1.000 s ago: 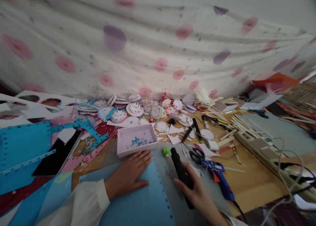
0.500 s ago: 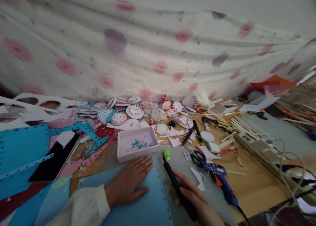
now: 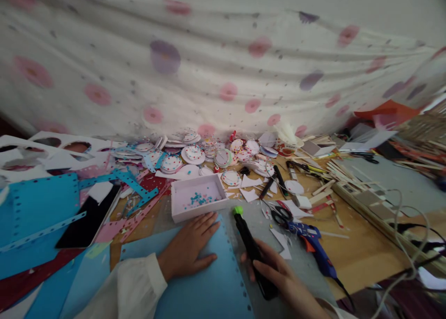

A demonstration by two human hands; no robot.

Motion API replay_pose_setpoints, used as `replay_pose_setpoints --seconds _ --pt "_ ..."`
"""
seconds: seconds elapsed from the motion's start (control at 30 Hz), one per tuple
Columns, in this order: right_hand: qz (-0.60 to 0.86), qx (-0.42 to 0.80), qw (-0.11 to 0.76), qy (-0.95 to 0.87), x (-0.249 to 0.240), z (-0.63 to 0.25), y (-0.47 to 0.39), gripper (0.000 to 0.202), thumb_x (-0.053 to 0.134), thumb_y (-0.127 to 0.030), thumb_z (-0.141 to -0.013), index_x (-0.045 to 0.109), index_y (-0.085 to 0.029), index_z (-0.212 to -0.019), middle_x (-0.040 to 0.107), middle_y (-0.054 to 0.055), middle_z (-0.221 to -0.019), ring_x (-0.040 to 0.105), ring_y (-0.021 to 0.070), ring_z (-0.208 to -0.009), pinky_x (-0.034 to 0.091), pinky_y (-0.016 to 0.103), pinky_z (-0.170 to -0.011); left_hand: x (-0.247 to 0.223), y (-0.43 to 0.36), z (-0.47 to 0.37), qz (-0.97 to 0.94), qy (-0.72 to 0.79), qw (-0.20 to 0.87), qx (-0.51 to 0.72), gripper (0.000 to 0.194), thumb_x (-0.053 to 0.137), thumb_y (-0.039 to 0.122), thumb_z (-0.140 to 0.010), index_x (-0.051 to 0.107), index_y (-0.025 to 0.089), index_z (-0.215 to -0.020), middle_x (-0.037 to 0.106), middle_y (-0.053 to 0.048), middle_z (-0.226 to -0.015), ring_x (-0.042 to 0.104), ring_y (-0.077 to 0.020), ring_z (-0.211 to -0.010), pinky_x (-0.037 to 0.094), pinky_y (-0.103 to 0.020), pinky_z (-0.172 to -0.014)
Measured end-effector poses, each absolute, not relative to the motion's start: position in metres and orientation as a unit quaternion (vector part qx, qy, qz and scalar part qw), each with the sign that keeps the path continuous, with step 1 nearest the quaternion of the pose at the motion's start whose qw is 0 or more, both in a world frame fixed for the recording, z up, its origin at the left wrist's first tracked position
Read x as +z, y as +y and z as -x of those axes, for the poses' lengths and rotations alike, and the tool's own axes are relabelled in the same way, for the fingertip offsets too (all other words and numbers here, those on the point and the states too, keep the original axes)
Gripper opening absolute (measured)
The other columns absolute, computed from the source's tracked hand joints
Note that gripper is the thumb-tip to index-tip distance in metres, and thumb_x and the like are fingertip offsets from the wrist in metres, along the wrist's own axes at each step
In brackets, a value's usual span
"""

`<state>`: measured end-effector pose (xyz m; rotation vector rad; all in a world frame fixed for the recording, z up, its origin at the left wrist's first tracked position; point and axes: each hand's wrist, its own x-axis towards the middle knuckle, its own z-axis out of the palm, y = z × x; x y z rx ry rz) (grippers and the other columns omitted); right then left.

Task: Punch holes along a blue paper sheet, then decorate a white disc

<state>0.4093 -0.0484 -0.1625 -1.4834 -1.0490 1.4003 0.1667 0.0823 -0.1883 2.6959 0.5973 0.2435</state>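
"Where's the black tool (image 3: pixel 248 237)?"
"Over the grey mat (image 3: pixel 256 212), right grip (image 3: pixel 278 269) wrapped round it; left grip (image 3: pixel 190 251) flat on the blue sheet (image 3: pixel 202 293)."
"Handling?"
"Looks rigid, probably light; hold mid-barrel."

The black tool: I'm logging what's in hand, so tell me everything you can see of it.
The black tool is long, thicker at the handle, and looks like plastic. The right hand grips its near part. It slants away from the person and a little left, over the grey mat, right of the blue sheet. A green piece shows at its far end; whether that is attached, or the tool touches the mat, I can't tell.
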Motion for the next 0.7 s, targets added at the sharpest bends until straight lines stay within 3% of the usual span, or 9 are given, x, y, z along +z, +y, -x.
replay_pose_setpoints --seconds 0.17,0.33,0.47,0.7 --pt "0.644 0.410 0.388 -0.516 -0.171 -0.410 -0.042 0.055 0.051 -0.053 -0.087 0.059 -0.019 -0.130 0.074 0.010 -0.102 0.068 0.0214 -0.072 0.057 0.034 -0.071 -0.189 0.079 -0.170 -0.954 0.222 0.178 0.091 0.067 0.043 0.049 -0.096 0.022 0.018 -0.152 0.023 -0.013 -0.159 0.023 -0.0287 -0.146 0.026 -0.048 -0.118" --pt "0.679 0.249 0.343 -0.600 -0.178 -0.405 -0.034 0.046 0.048 -0.042 -0.091 0.059 -0.020 -0.130 0.072 0.011 -0.113 0.072 0.0270 -0.094 0.059 0.037 -0.080 -0.191 0.075 -0.173 -0.950 0.243 0.167 0.103 0.065 0.045 0.045 -0.096 0.027 0.015 -0.150 0.029 -0.015 -0.157 0.026 -0.0285 -0.145 0.029 -0.049 -0.116" --pt "0.723 0.150 0.245 -0.629 -0.175 -0.396 -0.038 0.044 0.043 -0.038 -0.095 0.055 -0.026 -0.136 0.077 0.007 -0.097 0.075 0.0280 -0.072 0.060 0.037 -0.059 -0.191 0.074 -0.174 -0.948 0.249 0.156 0.126 0.057 0.045 0.035 -0.095 0.034 0.014 -0.147 0.038 -0.016 -0.152 0.032 -0.0285 -0.142 0.034 -0.050 -0.114" --pt "0.725 0.108 0.192 -0.653 -0.168 -0.377 -0.039 0.044 0.042 -0.028 -0.096 0.050 -0.031 -0.139 0.076 0.004 -0.101 0.075 0.0216 -0.075 0.059 0.027 -0.059 -0.193 0.074 -0.174 -0.945 0.251 0.157 0.143 0.055 0.046 0.033 -0.094 0.037 0.015 -0.145 0.038 -0.015 -0.152 0.035 -0.0290 -0.141 0.035 -0.050 -0.113"
